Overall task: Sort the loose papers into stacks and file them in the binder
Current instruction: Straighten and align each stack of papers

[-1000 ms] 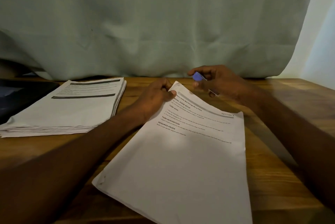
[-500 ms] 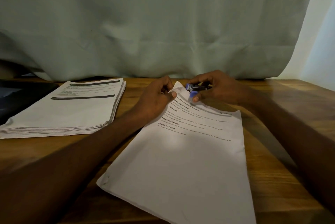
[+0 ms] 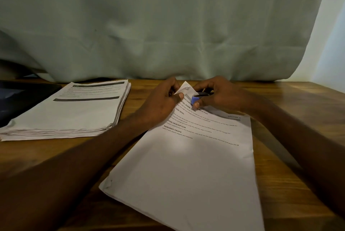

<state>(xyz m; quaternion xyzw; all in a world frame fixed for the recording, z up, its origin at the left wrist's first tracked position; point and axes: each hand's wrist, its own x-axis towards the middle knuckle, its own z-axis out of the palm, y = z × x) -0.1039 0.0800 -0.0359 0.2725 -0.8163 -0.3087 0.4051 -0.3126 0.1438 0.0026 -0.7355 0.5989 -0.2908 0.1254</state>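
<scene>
Head view is all I have from my station, and it gives me both hands meeting at about twelve o'clock on the wooden table (image 3: 280,103). I see the left hand (image 3: 160,100) pinching the far corner of the sheaf of papers (image 3: 196,165) between thumb and fingers, so that the corner stands lifted and folded up off the rest. I see the right hand (image 3: 220,94) just beside it, its fingers curled round a small blue stapler (image 3: 197,98), whose blue end sits at that raised corner (whether its mouth actually bites the paper, I cannot tell). The sheaf itself lies slanted from centre toward five o'clock, printed side up. A second stack of papers (image 3: 74,111) rests at ten o'clock, well apart, with a dark flat object (image 3: 22,96) touching its left side. Behind the table hangs a pale green curtain (image 3: 158,25).
</scene>
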